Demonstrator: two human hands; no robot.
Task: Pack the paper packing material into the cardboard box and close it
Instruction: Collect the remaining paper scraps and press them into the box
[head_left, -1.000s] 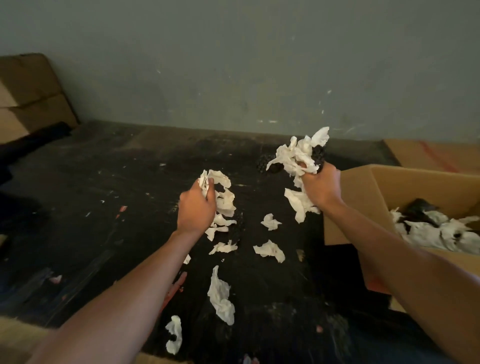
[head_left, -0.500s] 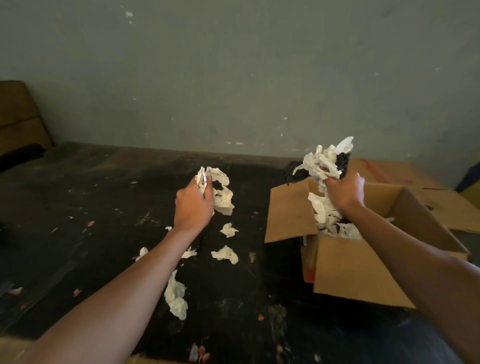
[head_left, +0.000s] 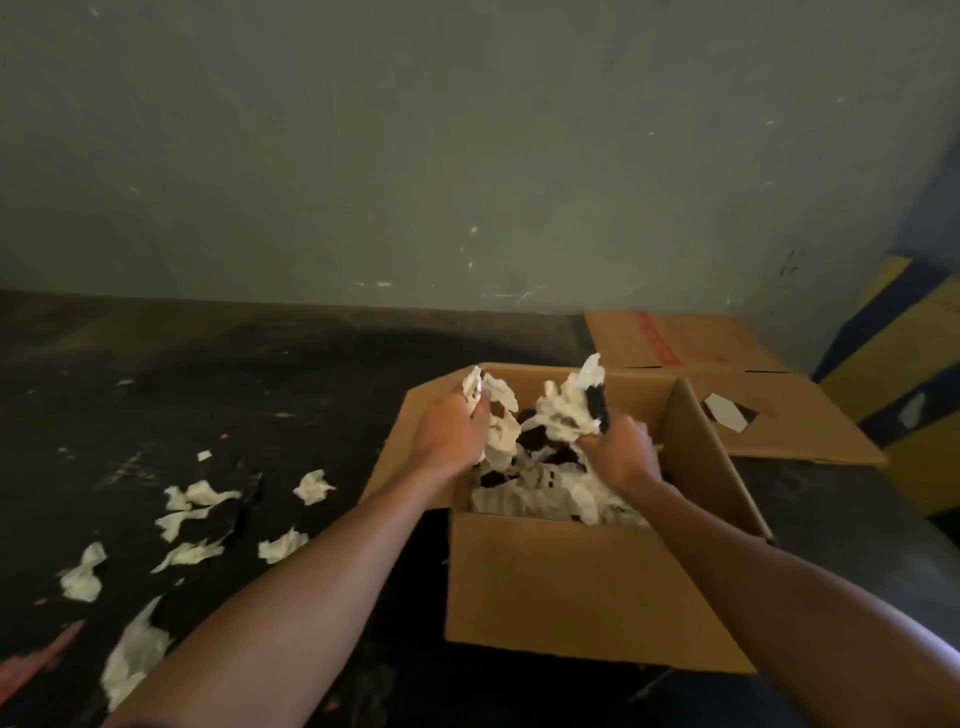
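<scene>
The left hand (head_left: 451, 434) is closed around a wad of white paper packing material (head_left: 491, 402), held over the open cardboard box (head_left: 582, 582); beside it the right hand (head_left: 621, 452) grips a bigger white and black bunch (head_left: 569, 410), also above the box. Below both hands more crumpled paper (head_left: 545, 496) lies inside the box. Left of the left hand, loose scraps (head_left: 200, 496) are scattered on the dark floor (head_left: 182, 374)
</scene>
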